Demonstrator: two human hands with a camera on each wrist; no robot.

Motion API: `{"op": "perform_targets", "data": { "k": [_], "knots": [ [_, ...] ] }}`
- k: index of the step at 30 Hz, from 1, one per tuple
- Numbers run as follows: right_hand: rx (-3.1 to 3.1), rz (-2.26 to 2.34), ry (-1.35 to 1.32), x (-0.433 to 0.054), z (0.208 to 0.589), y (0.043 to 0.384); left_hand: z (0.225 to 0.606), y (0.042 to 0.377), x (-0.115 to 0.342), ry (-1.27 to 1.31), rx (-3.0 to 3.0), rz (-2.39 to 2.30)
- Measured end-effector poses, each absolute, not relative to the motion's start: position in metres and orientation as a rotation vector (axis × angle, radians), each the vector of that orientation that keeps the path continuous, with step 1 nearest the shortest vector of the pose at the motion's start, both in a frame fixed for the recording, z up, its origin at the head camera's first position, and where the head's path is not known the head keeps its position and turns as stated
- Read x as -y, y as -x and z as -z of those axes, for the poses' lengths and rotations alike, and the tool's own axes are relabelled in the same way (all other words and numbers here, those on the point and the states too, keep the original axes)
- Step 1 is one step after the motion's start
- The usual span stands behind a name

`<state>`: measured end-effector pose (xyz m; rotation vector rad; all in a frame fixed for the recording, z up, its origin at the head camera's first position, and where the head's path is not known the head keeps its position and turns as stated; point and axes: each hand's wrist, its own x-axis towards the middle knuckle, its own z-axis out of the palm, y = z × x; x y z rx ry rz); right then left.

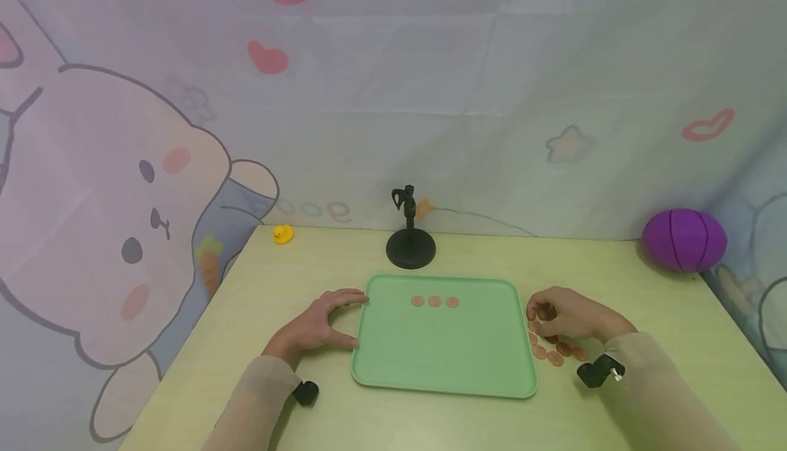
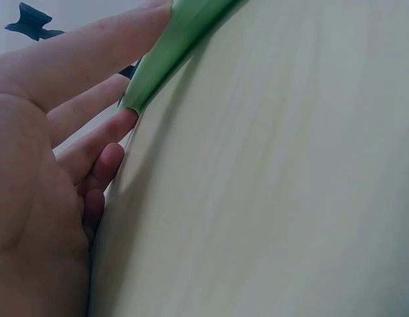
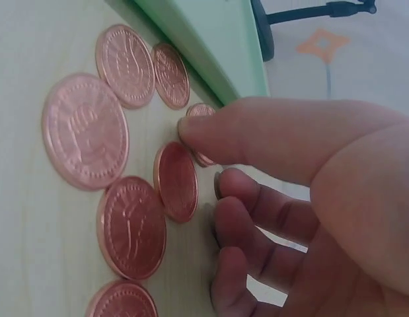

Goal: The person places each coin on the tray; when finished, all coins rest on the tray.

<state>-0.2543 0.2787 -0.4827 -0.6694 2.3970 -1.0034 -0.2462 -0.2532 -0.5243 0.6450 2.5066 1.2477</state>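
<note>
While the left grip [image 1: 316, 321], fingers spread, touches the green tray [image 1: 443, 355] beside it, the right grip [image 1: 568, 314] bends over loose copper coins [image 1: 555, 358] by the far edge, any pinch unclear; three aligned coins [image 1: 434, 301] and open room lie between both

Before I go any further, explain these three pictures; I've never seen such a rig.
No robot appears here, only a person's bare left hand and right hand. The wide picture comes from a head camera; the close ones come from the left-wrist camera and right-wrist camera. On the table lies a green tray bearing a row of three coins; loose coins lie right of it. Farther back are a yellow duck, black stand and purple ball. The left fingers touch the tray's left edge. The right fingers are at the loose coins; whether they hold one, I can't tell.
</note>
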Motion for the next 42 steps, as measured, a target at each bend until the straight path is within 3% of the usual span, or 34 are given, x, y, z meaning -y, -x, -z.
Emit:
{"op": "perform_targets", "data": {
  "k": [42],
  "knots": [
    [-2.546, 1.049, 0.73, -0.2839, 0.4836, 0.2519, 0.5241, 0.2443, 0.2515, -0.665, -2.509, -1.273]
  ]
}}
